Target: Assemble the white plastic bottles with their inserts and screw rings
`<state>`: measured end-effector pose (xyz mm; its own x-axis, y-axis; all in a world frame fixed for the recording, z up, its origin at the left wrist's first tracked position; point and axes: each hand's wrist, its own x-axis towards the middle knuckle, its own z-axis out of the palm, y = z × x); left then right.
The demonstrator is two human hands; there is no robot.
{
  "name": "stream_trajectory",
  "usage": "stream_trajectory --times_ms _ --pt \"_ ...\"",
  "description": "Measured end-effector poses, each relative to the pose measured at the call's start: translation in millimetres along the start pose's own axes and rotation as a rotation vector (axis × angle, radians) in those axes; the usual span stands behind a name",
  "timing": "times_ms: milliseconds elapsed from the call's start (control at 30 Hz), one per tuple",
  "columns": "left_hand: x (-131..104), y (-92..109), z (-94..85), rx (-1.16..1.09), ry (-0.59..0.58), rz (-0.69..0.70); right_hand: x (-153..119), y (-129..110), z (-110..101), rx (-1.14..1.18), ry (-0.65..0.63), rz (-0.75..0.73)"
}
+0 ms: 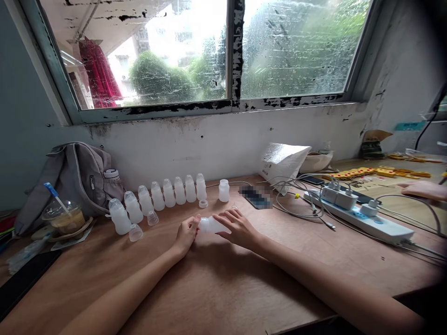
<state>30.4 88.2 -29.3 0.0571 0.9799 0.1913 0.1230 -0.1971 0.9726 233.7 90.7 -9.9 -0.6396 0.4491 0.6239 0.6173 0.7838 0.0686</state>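
Observation:
A translucent white baby bottle (pixel 208 225) lies on its side between my two hands, just above the table. My right hand (pixel 240 229) is closed over its body from the right. At its left end, the fingers of my left hand (pixel 186 236) are pinched together on the bottle; any small part inside them is hidden. Behind, a row of similar baby bottles (pixel 169 193) stands upright with domed clear caps. An uncapped bottle (pixel 224 190) stands beyond my right hand. A ring collar (pixel 203 204) and two loose clear caps (pixel 135 232) rest before the row.
On the left are a grey backpack (pixel 78 179), an iced drink cup (pixel 64 218) and a dark flat object (pixel 26 281). To the right lie a phone (pixel 256 197), tangled cables (pixel 302 211), a power strip (pixel 370 221) and a white bag (pixel 284 163). Another person's hand (pixel 424 190) shows far right.

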Motion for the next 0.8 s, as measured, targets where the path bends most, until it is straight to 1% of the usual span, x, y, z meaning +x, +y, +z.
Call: stream_trajectory --times_ms 100,267,333,400,500,533,667,800 --pt "-0.9 3.3 0.5 -0.04 -0.003 0.054 -0.4 2.9 3.1 0.032 0.021 0.067" --pt "-1.4 7.8 1.4 -0.134 -0.089 0.107 -1.0 8.4 5.3 0.075 0.031 0.156" --pt "-1.3 8.3 1.2 -0.173 -0.092 0.126 -0.4 9.1 4.5 0.09 0.036 0.175" --pt "-0.6 7.7 0.8 -0.212 -0.049 0.105 0.4 8.9 3.6 0.086 0.04 0.182" --pt "1.6 5.3 0.9 -0.245 0.041 0.02 1.4 8.4 2.8 0.071 0.033 0.172" --pt "2.3 4.5 1.1 -0.248 0.042 0.001 1.6 8.3 2.8 0.068 0.03 0.17" --pt "3.2 2.3 2.3 -0.259 -0.02 -0.028 1.5 9.2 3.7 0.071 0.021 0.169" --pt "2.9 1.9 2.0 -0.272 -0.001 -0.004 1.4 10.2 4.8 0.082 0.016 0.164"
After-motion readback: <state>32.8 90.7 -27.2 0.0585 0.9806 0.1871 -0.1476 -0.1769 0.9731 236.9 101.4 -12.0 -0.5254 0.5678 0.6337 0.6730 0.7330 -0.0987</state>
